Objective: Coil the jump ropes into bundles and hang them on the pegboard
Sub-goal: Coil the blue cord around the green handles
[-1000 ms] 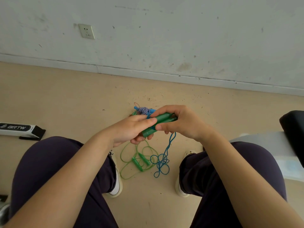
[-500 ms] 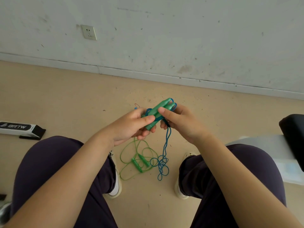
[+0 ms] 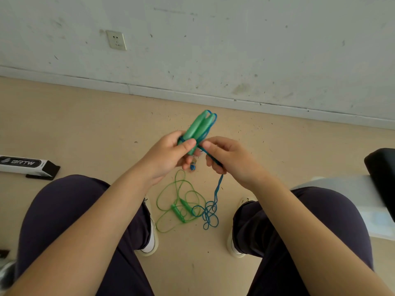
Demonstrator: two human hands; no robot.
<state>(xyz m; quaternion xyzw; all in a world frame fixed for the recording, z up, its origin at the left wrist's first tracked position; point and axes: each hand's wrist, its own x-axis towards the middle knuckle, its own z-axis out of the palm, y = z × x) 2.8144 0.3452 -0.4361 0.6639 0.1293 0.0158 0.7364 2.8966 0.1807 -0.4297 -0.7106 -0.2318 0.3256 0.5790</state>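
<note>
The paired green handles (image 3: 197, 130) are gripped in the left hand (image 3: 171, 153) while the blue rope (image 3: 213, 157) is pinched by the right hand (image 3: 229, 155); coiling is judged underway, another wrap around the handles being needed next.

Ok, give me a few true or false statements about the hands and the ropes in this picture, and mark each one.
1. The left hand grips the pair of green handles. True.
2. The right hand is empty. False: it pinches the blue rope, which hangs down from it to the floor.
3. A green rope lies loose on the floor between the feet. True.
4. The blue rope is fully wound onto the handles. False: much of it lies tangled on the floor.
5. A wall socket sits on the wall. True.
</note>
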